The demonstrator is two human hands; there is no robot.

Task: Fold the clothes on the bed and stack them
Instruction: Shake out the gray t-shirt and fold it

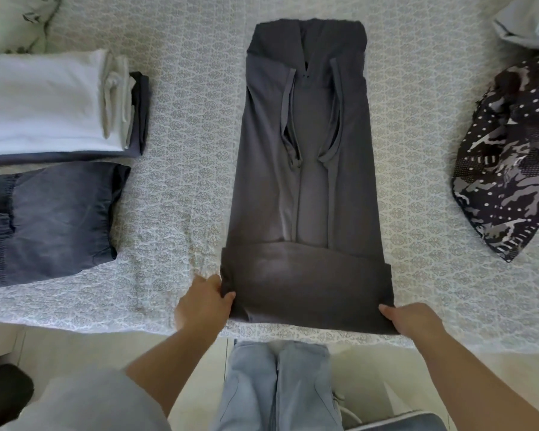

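A dark grey shirt [305,188] lies lengthwise in the middle of the bed, its sides and sleeves folded inward into a long strip. Its near end is turned up over the strip in a short fold. My left hand [204,301] grips the left corner of that fold, thumb on top. My right hand [413,318] grips the right corner the same way. At the left of the bed sits a stack of folded clothes: a white piece [44,101] on a dark one, and folded dark denim [50,219] in front of it.
The bed cover [181,169] is white with a grey pattern. A black-and-white patterned garment [507,163] lies unfolded at the right, with a pale blue item [526,23] behind it. A leaf-print pillow [13,17] is at the far left. My legs stand at the bed's near edge.
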